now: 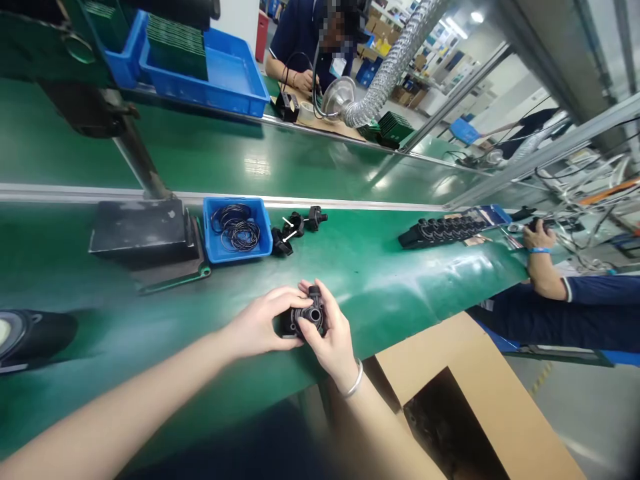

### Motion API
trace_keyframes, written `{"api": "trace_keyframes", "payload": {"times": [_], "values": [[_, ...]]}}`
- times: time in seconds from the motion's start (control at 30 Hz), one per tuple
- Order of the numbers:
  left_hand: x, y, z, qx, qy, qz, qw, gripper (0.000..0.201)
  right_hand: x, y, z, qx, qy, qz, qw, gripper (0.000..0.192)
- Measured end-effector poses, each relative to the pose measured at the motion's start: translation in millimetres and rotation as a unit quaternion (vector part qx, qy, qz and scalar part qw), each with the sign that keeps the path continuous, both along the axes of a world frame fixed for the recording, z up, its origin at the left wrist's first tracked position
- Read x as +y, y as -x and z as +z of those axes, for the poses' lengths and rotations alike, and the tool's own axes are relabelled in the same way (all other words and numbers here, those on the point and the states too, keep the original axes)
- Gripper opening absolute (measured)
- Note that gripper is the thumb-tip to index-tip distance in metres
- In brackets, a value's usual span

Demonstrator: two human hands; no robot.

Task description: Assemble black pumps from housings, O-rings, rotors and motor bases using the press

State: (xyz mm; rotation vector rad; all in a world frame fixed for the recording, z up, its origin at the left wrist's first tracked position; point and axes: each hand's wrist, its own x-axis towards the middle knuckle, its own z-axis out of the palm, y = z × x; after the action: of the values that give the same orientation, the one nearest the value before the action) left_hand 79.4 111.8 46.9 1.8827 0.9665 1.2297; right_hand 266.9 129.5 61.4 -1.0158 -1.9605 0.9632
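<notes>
A glossy, smooth green bench point(360, 260) runs the full width. A brown cardboard carton point(493, 360) stands open against its near edge, at right. Silver hose point(387, 77), crinkled like foil, slants down to a clear round hood point(339, 97). The stand point(143, 230) has a boxy, scuffed black base and a metal post. Beyond it, a blue plastic tray point(233, 67) holds upright green boards point(175, 43). A ridged black strip point(440, 230) lies at right. Both hands are curled closed on one part: the left hand point(263, 320) grips its left side, the right hand point(337, 340) its right, thumb on its face. A small blue bin point(267, 230) holds thin, looped black rings point(243, 233). Beside it sit knobbly black fittings point(294, 227) with white sticks. The part point(314, 313), matte black with a round opening and stubby spout, is near the bench's front edge. A worker's white badge point(338, 65) is too small to read.
</notes>
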Motion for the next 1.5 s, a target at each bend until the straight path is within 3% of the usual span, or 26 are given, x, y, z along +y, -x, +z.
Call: {"api": "trace_keyframes", "payload": {"times": [1.5], "values": [[-0.1, 1.7, -0.7, 0.013, 0.036, 0.003, 0.999, 0.054, 7.3, -2.4, 5.5, -0.032, 0.001, 0.038, 0.999, 0.063]]}}
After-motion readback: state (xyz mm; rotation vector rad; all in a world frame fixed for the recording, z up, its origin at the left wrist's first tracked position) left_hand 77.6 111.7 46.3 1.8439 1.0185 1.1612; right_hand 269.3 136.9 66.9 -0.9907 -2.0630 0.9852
